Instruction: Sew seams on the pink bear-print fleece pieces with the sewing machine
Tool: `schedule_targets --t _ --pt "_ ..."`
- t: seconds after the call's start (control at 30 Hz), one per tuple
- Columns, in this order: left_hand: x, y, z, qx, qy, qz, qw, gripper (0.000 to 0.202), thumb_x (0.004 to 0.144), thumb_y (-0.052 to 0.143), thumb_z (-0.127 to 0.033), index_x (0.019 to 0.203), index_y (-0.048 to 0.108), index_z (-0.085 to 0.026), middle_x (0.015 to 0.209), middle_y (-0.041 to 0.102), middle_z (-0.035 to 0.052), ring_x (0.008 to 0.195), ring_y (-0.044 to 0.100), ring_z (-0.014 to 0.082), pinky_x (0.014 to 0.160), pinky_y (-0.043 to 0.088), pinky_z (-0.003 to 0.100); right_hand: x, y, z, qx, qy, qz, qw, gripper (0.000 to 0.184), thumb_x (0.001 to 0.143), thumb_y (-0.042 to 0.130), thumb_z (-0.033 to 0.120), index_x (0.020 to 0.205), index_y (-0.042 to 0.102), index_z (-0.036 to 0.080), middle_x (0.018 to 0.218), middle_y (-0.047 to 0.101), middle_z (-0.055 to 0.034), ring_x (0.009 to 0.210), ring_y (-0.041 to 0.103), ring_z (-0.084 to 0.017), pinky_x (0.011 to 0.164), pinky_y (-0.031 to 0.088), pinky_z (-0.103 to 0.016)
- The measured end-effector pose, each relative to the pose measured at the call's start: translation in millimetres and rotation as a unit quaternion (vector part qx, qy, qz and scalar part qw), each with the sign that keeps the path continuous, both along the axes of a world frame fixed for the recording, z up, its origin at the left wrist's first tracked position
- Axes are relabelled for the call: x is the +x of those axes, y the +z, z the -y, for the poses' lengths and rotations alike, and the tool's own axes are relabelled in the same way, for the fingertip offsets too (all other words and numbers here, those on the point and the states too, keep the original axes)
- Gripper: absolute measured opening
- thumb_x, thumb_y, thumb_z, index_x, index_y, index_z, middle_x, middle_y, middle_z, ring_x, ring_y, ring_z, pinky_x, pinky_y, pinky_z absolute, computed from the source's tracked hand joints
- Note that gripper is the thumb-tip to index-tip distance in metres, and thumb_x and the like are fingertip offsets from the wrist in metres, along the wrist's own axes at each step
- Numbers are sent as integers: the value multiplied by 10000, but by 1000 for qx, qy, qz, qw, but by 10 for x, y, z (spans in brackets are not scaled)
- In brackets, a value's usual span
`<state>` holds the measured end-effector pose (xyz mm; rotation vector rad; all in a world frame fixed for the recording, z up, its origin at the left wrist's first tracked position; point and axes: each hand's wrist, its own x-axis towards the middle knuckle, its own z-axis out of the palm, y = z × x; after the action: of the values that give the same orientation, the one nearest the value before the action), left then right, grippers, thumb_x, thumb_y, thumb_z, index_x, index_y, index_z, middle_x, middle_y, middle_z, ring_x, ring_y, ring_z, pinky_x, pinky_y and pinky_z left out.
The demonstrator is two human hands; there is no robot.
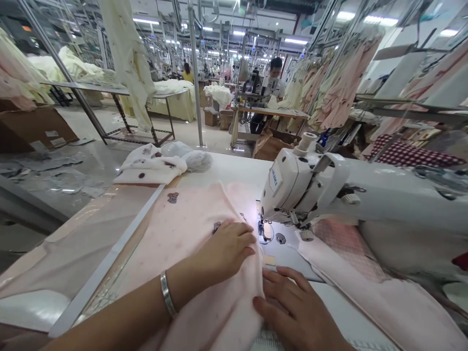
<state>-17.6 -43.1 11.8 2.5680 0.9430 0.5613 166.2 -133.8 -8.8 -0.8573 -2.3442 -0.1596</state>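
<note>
White sewing table point(234, 170) — folded white garment point(146, 165), pink fabric point(183, 234), sewing machine point(285, 190)

Station count: two hands belonging to the operator, one left hand point(223, 248) and one right hand point(288, 307), both on one pink garment point(183, 243). One metal bracelet point(167, 294), on the left wrist. One sewing machine point(303, 185). One further pink fabric piece point(369, 282), right of the needle. One folded white printed garment point(149, 165) on the surface point(234, 170). Two other workers visible: one seated worker point(274, 83) and one distant worker in yellow point(187, 73).
</note>
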Motion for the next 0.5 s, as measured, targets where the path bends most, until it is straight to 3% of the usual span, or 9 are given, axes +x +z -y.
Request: schedule_targets --t 0.27,0.5 --pt "19 -75 -101 34 -40 -29 998 257 947 384 -258 1143 544 -213 1269 504 51 1166 451 207 1035 245 429 39 -9 -73 -51 -24 -14 998 268 882 376 89 892 619 202 810 665 -11 938 590 -142 898 326 -324" --pt "60 -117 -177 88 -64 -82 991 323 959 345 -321 1192 519 -182 1301 485 120 1242 387 271 1010 260 492 79 52 -132 -58 -22 8 998 285 880 360 64 901 618 185 801 651 -19 914 588 -146 886 339 -330"
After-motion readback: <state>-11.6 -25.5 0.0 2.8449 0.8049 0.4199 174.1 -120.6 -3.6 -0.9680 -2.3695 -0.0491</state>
